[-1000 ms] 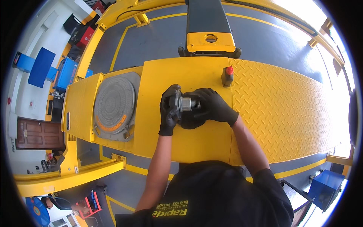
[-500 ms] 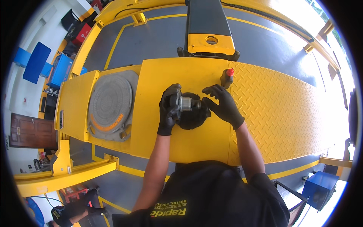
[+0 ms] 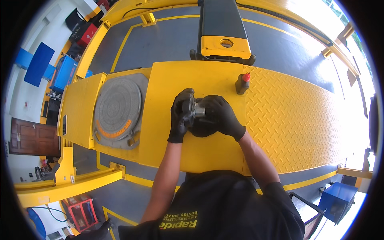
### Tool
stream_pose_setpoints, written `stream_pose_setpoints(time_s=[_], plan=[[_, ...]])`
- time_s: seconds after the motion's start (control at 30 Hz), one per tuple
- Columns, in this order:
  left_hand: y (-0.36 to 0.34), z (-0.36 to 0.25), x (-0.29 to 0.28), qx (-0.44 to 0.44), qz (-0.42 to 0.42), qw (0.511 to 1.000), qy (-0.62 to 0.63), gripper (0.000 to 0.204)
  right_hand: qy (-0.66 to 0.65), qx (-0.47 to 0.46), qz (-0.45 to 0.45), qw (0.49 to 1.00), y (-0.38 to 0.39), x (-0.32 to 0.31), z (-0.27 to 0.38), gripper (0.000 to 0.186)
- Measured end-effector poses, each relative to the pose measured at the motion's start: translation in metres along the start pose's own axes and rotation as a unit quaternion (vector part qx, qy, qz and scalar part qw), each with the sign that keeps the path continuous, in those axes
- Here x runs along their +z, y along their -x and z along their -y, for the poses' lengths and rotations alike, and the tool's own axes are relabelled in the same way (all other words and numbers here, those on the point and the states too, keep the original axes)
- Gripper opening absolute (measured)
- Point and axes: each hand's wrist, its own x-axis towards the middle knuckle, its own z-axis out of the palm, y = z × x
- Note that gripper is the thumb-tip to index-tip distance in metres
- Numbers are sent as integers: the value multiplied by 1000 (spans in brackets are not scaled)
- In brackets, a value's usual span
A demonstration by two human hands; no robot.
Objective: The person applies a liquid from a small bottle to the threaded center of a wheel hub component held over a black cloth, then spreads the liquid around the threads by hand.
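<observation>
Metal cylindrical part (image 3: 197, 111), axis lying left-right between both gloved hands, left hand (image 3: 181, 116) closed around one end, right hand (image 3: 219, 116) cupping the other, above yellow surface (image 3: 208, 152).

Both hands wear black gloves of matt, rubbery-looking material: left hand (image 3: 181, 117), right hand (image 3: 219, 116). The part (image 3: 196, 110) gripped between them is bare grey metal with a dull sheen at its hub. The ramp platform (image 3: 200, 80) is painted yellow metal, smooth and semi-gloss on this section; the adjoining plate (image 3: 292, 116) is yellow metal with a raised diamond tread, rough. The round turnplate (image 3: 117, 110) is grey metal, ribbed in concentric rings, worn and matt. The small fitting (image 3: 242, 83) is dark with a glossy red cap. The shirt (image 3: 224, 204) is black matt cloth.
</observation>
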Motion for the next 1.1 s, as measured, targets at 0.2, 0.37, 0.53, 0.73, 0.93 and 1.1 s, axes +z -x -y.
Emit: stream_pose_setpoints(time_s=[0.2,0.37,0.53,0.73,0.93,1.1], plan=[[0,-5,3,14,6,1000,13,60,-283,268,74,918,4,0,9,51],[1,-4,5,4,-10,1000,26,61,-19,17,-54,998,4,13,9,45],[0,-4,3,5,8,1000,13,60,-296,282,21,912,8,15,4,48],[-1,-4,3,11,14,999,34,60,36,-28,-1,999,7,5,0,49],[2,-2,1,10,22,999,42,59,-269,267,69,923,9,5,4,57],[0,-5,4,1,11,999,32,62,21,10,3,1000,7,1,4,55]])
